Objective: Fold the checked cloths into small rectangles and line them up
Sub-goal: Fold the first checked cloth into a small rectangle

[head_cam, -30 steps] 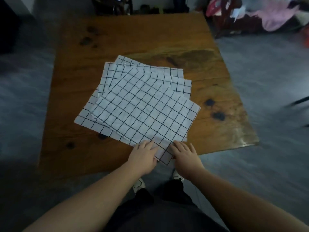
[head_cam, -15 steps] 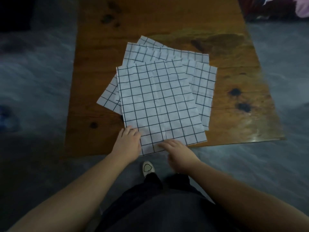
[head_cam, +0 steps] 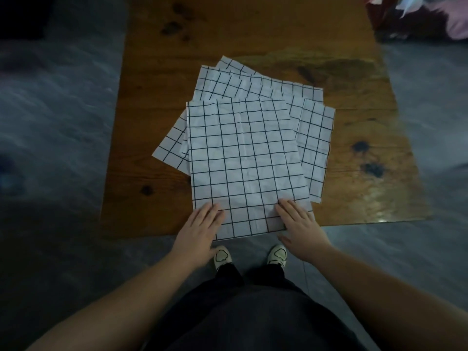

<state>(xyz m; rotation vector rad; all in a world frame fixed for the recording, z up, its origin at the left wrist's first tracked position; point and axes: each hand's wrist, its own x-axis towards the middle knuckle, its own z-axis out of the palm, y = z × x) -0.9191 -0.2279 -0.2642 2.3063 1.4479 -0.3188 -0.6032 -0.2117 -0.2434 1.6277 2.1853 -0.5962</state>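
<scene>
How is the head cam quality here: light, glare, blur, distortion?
Head view: dim overall, but the top checked cloth shows a sharp grid; glare patch on the table near its right front corner; floor and clothes pile at top right smeared; wide angle warps the table edges; left hand and right hand read clearly.

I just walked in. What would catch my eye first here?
A pile of white checked cloths fans out across the middle of the brown wooden table. The top cloth lies flat and square to the person, whose left hand and right hand rest on its two near corners with straight fingers.
</scene>
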